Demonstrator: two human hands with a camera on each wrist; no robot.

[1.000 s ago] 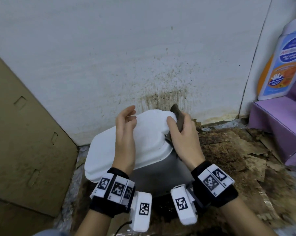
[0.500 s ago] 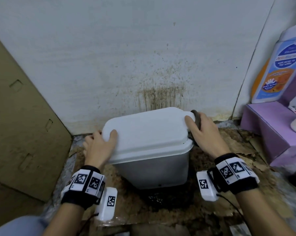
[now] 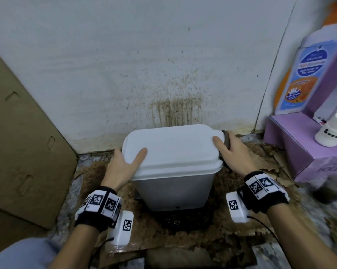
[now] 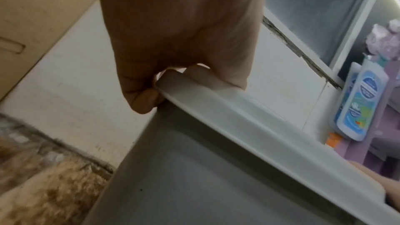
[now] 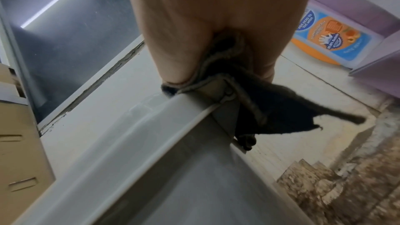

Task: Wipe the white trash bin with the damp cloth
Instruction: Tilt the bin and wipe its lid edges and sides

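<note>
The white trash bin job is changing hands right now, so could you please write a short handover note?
Left hand: grips the left end of the white trash bin, thumb on the lid, fingers under the rim.
Right hand: grips the right end of the lid, with the dark damp cloth pinched against the rim.
The bin stands upright on the stained floor by the wall, lid shut.
Done: cannot tell how much is wiped.
Left: wipe lid and sides.

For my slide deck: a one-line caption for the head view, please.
Left hand and right hand, with dark cloth, grip the white trash bin by its lid.
</note>
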